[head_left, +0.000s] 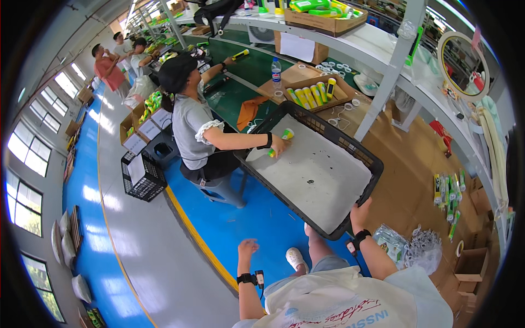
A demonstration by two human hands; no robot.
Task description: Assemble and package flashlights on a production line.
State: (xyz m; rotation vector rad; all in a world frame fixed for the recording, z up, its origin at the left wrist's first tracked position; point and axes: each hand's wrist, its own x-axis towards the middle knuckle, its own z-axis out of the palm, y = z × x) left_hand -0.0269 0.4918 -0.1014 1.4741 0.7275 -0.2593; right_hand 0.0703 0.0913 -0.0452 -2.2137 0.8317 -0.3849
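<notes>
Left hand – held up on the near side, fingers loosely bent and apart, nothing visible in it, well clear of the tray. Co-worker's hand over the tray's far-left end, on a green-and-yellow torch. Black tray, pale sheet lining its floor, small dark specks on it; long axis slants from far left to near right. Right hand clamped on the tray's near-right corner, some fingers hidden – the nearer hand; the tray's body stretches ahead and leftward from that grip.
</notes>
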